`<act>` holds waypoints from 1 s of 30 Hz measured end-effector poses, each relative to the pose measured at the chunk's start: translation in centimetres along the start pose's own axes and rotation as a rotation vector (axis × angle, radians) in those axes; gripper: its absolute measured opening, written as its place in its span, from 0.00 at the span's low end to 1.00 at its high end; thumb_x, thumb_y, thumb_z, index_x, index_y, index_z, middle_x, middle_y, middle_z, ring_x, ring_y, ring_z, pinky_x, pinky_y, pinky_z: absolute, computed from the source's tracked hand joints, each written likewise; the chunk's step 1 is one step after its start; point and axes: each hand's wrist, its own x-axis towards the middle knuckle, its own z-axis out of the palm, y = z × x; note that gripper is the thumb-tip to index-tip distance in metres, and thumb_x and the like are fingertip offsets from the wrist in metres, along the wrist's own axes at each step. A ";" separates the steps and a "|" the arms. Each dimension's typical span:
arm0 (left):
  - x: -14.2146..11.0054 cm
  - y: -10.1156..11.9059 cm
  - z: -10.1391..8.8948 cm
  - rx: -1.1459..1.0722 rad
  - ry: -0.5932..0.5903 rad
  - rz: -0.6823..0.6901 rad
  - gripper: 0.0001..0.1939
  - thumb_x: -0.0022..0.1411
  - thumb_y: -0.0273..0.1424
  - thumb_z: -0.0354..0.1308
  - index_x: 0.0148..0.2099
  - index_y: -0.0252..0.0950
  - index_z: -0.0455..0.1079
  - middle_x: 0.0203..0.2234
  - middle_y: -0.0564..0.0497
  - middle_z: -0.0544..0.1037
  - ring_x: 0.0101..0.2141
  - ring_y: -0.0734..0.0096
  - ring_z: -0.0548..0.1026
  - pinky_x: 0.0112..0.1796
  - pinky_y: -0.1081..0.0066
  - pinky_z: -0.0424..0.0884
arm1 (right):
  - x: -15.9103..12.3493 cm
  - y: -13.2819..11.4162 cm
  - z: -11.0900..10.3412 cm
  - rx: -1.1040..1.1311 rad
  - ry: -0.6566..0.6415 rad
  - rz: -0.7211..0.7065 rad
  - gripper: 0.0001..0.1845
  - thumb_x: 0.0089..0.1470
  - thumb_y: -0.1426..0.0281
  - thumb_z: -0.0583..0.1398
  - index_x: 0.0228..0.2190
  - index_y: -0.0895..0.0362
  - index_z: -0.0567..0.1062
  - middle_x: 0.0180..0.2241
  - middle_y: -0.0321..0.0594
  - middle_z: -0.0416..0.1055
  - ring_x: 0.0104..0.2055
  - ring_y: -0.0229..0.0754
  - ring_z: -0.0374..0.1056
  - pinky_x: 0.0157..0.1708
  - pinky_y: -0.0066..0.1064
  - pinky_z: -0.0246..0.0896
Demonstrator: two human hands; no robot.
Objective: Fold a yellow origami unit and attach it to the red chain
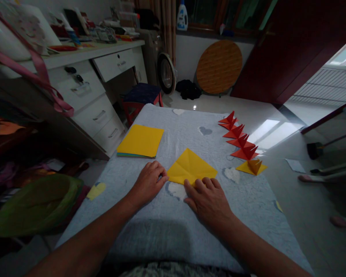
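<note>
A folded sheet of yellow origami paper [190, 165] lies in front of me, its top corner pointing away and crease lines across its face. At its left corner, my left hand [151, 177] is closed, thumb and index finger pinching the tip. My right hand [209, 198] rests on the near folded edge, fingers apart and pressing down on the paper, with the thumb spread out on the cloth. Beyond my left hand is a stack of square paper [141, 140], yellow on top with a blue-green layer beneath.
Several folded red paper pieces [240, 138] stand in a row along the right side, with a folded yellow piece [252, 167] at the near end. A pale blue heart-patterned cloth [178, 127] covers the table. A green-lined bin [37, 204] stands left; a white desk [86, 96] is behind it.
</note>
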 end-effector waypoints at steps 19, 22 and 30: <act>0.0 0.2 -0.1 -0.004 0.004 -0.005 0.07 0.64 0.31 0.55 0.32 0.37 0.70 0.34 0.48 0.72 0.41 0.60 0.68 0.45 0.60 0.65 | 0.2 -1.0 -0.4 0.077 -0.039 -0.022 0.37 0.54 0.44 0.59 0.57 0.56 0.69 0.47 0.49 0.70 0.48 0.55 0.61 0.48 0.46 0.56; 0.0 0.2 -0.1 -0.007 0.007 -0.009 0.07 0.63 0.31 0.55 0.32 0.37 0.70 0.34 0.48 0.72 0.40 0.60 0.68 0.44 0.61 0.65 | 0.4 -1.1 -0.1 0.138 -0.059 -0.056 0.36 0.55 0.46 0.61 0.54 0.58 0.68 0.47 0.48 0.70 0.47 0.52 0.62 0.45 0.43 0.59; -0.1 0.0 -0.2 -0.011 0.010 -0.014 0.07 0.63 0.31 0.56 0.32 0.37 0.70 0.34 0.48 0.72 0.40 0.60 0.69 0.44 0.61 0.66 | 0.3 -0.9 0.0 0.150 -0.064 -0.099 0.38 0.56 0.46 0.60 0.55 0.62 0.67 0.48 0.48 0.70 0.46 0.52 0.62 0.47 0.44 0.57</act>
